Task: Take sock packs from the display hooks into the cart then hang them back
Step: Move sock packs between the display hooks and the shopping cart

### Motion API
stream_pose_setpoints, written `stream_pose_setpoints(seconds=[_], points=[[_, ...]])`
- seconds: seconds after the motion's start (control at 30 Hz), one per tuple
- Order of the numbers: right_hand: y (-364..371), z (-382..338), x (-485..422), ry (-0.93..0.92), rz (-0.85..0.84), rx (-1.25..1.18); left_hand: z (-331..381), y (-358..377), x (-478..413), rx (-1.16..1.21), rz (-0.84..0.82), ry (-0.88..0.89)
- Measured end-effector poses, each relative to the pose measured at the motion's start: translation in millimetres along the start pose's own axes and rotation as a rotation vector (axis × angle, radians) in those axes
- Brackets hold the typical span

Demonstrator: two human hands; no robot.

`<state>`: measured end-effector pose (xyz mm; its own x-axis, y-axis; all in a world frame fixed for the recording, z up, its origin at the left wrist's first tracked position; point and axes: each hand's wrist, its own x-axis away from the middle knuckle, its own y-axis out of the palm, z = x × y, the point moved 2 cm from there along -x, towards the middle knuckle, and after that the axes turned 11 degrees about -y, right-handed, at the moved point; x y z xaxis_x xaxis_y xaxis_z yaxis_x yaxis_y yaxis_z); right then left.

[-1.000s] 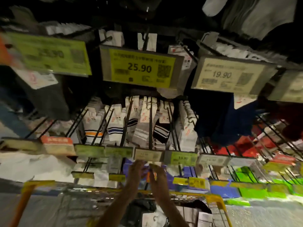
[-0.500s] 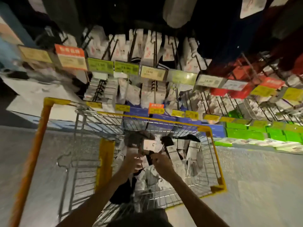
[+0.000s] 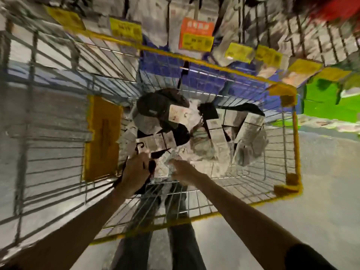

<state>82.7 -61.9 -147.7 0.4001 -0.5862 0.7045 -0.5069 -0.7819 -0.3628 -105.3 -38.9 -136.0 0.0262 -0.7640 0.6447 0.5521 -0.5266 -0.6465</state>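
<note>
Both hands reach down inside the wire cart [image 3: 295, 133]. The left hand [image 3: 136, 170] is curled round the near edge of a sock pack [image 3: 153, 142] with a black hanger hook. The right hand [image 3: 184, 171] touches a crinkled clear-wrapped pack [image 3: 164, 169] lying between the hands; blur hides whether it grasps it. Just beyond the fingertips more sock packs [image 3: 214, 133] lie heaped. A yellow seat flap [image 3: 103, 137] stands left of the left hand, and price tags [image 3: 195, 35] hang past the cart's far rim.

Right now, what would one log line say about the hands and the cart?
hands: both low in cart | left hand: at sock pack | right hand: at sock pile | grips: blurred
</note>
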Motion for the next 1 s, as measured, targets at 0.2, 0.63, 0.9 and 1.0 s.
stream_pose_setpoints(seconds=[0.2, 0.63, 0.9, 1.0], points=[[33, -19, -40, -0.066, -0.087, -0.159, -61, 8, -20, -0.058, -0.212, -0.284], [41, -32, -40, 0.114, -0.057, -0.840, -54, -14, -13, 0.149, -0.416, -0.388], [10, -17, -1, 0.249, 0.116, -1.354, 4, -48, 4, 0.344, -0.474, -0.268], [3, -10, 7, 0.258, 0.172, -1.345, 32, -48, 28, 0.207, -0.456, -0.084]])
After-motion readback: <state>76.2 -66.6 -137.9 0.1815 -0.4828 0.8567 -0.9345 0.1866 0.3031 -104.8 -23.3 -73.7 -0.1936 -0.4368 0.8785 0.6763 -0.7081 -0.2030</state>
